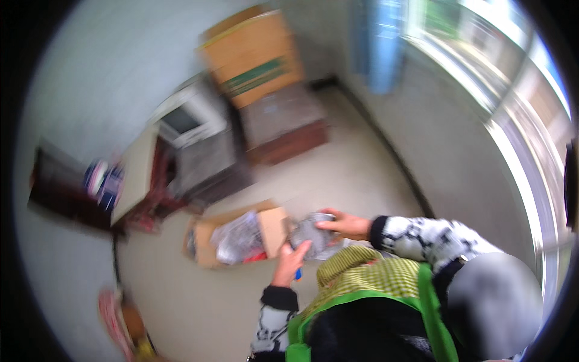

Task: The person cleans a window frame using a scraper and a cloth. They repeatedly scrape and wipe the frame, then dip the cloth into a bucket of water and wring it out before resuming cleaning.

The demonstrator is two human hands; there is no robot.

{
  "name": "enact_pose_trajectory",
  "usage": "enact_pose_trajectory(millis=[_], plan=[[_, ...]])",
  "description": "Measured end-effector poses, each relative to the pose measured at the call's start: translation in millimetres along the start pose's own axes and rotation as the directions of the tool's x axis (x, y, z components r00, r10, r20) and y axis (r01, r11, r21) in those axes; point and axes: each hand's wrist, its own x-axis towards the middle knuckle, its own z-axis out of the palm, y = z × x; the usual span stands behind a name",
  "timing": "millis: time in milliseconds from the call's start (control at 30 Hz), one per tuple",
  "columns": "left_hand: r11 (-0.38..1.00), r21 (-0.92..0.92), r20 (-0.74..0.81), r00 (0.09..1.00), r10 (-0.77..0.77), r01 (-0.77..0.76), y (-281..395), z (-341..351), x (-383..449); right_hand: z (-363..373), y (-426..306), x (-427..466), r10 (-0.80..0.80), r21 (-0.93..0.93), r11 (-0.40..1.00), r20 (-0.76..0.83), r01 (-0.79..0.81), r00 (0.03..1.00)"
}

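Note:
Between my two hands is a grey, rounded bundle [312, 234], too blurred to name. My right hand [346, 225] grips it from the upper right, thumb and fingers around its edge. At its lower left, my left hand [289, 262] touches it with the thumb raised. A small blue object [298, 274] shows beside the left palm. Just left of the bundle, an open cardboard box [273, 231] stands on the floor, with a clear plastic bag [239, 237] and something red [255, 257] inside. Whitish plastic lies partly hidden beneath the bundle.
Beyond the box are a dark low cabinet [206, 165] with a white-framed device [183, 117], and a large orange-brown carton [258, 59] on a brown block-like seat. A pale-topped table [135, 167] stands left. A windowed wall runs along the right. Pink and brown items [120, 321] lie lower left.

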Motion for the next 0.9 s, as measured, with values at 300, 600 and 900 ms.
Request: enact_pose_trajectory(millis=[300,600,900], plan=[[0.85,-0.501,0.195,0.978,-0.068,0.159,69,88,-16,-42,-39,-195,-0.5,0.096,0.862,-0.011,0.498,0.866],[0.963,-0.108,0.541,0.798,0.266,-0.249,138,300,4,-126,17,-314,-0.652,-0.511,0.732,-0.334,0.451,0.68],[0.937,0.049,0.924,0.371,0.088,-0.346,208,510,5,-252,6,-475,-0.678,-0.016,0.539,-0.601,0.842,0.423]])
